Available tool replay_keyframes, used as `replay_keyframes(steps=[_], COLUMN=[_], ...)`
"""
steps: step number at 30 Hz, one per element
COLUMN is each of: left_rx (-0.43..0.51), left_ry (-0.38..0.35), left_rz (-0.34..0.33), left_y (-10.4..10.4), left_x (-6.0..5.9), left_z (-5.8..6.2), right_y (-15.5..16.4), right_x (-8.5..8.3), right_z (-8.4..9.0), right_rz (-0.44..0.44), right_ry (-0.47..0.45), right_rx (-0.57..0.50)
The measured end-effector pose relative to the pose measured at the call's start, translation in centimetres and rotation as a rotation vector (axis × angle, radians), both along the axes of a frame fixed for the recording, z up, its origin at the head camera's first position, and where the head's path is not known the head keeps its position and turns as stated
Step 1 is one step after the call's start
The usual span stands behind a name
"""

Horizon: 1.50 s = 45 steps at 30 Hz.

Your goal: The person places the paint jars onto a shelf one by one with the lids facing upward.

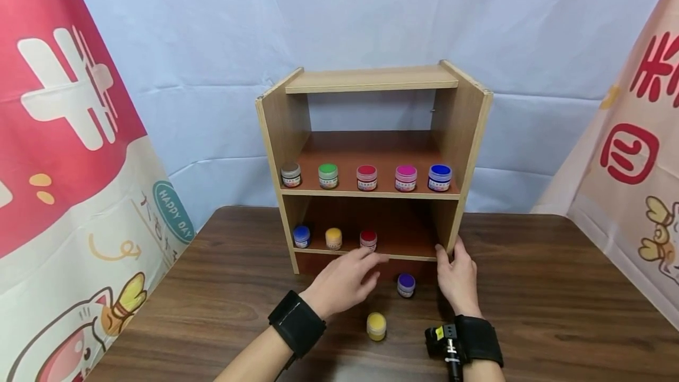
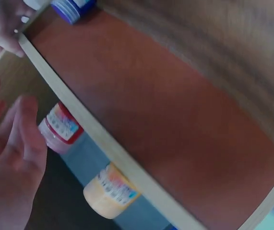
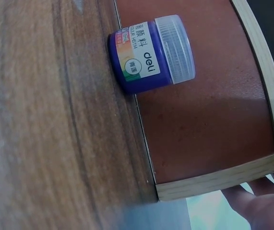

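From the head view, my left hand point(image 1: 342, 282) hovers with fingers relaxed and apart, holding nothing, just before the red jar point(image 1: 368, 239), which stands upright on the wooden shelf's point(image 1: 371, 78) lower board. My right hand point(image 1: 457, 276) rests on the shelf's right side panel, fingers straight.

Left wrist: the red jar point(image 2: 60, 128) is small, round, labelled, probably plastic.

Right wrist: a purple jar point(image 3: 151, 52) stands on the wood-grain surface point(image 3: 45, 120).
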State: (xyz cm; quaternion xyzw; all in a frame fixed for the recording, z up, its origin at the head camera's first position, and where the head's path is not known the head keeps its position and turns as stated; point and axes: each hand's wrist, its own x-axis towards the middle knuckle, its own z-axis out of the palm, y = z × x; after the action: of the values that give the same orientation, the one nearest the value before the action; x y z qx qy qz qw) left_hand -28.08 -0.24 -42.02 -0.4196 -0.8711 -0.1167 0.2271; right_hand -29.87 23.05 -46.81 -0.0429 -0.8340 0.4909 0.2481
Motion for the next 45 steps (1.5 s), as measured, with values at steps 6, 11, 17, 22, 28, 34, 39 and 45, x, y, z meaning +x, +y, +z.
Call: replay_keyframes(steps=[6,11,17,22,28,34,39,45], left_rx=[-0.088,-0.181,-0.23,-0.237,-0.24,-0.265,-0.28,-0.301], left_ry=[-0.303,-0.449,-0.471,-0.461,-0.436,-0.414,-0.39,-0.348], left_rz=[-0.199,-0.25,-0.259,-0.214,-0.151,-0.119,-0.093,-0.054], left_y=[-0.7,-1.3,-1.6,-1.4,-1.4,-1.6,-1.7,-1.8], left_x=[1.0,1.6,2.1,2.1,1.8,1.7,1.8,1.8], left_z=[-1.5,-2.6,-3.2,-3.3,-3.7,-3.6,-3.3,-3.3], right_y=[0.0,0.1,0.1,0.1,0.1,0.0,0.1,0.1], right_x=[0.1,0.2,0.2,0.3,0.2,-0.1,-0.2,-0.1], right_z=[-0.1,-0.2,-0.4,-0.4,-0.4,-0.3,-0.3,-0.2], right_rz=[0.002,0.002,0.001,0.002,0.012,0.011,0.005,0.004], right_ry=[0.002,-0.004,-0.001,0.001,-0.009,0.002,0.019,0.009], right_rx=[0.002,0.003,-0.001,0.0,-0.012,-0.005,0.004,0.008])
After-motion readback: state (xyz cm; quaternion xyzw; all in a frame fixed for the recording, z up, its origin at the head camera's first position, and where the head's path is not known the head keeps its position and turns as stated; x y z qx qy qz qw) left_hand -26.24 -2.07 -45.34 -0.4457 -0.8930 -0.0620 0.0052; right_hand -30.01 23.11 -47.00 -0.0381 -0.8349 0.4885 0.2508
